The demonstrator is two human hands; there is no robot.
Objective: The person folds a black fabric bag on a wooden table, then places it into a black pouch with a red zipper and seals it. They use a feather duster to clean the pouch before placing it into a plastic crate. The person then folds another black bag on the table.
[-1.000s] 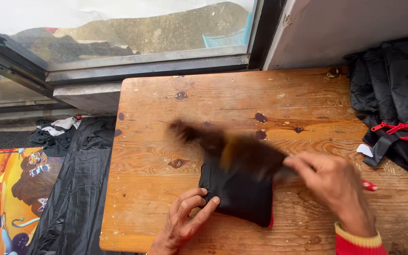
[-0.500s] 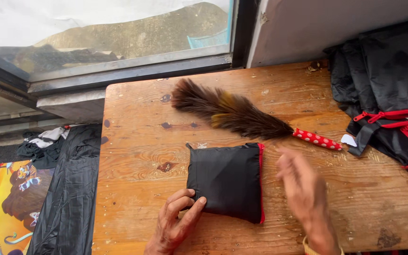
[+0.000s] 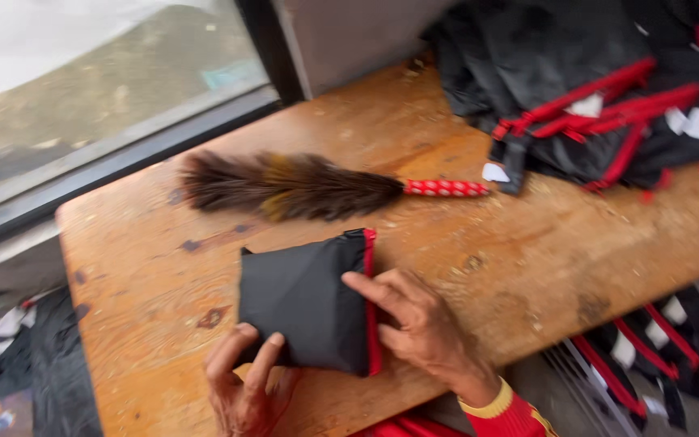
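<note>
Folded black pouch (image 3: 305,299) pinned flat on bench (image 3: 527,259) between both hands: left hand (image 3: 246,380) pressing near corner, right hand (image 3: 422,328) fingers spread along red edge. Feather duster (image 3: 301,188) parked beyond, clear.

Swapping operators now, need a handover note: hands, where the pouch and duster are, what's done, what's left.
Left hand: fingers on the near left corner of the black pouch, pinning it to the table.
Right hand: fingertips on the pouch's red-trimmed right edge.
Pouch: folded, flat at the table's near edge.
Duster: set down behind the pouch, held by neither hand, red handle toward the pile of black and red fabric at far right.
Done: duster put aside, pouch folded.
Left: likely pressing it flat and moving it off; more such fabric hangs below the table on the right.
</note>
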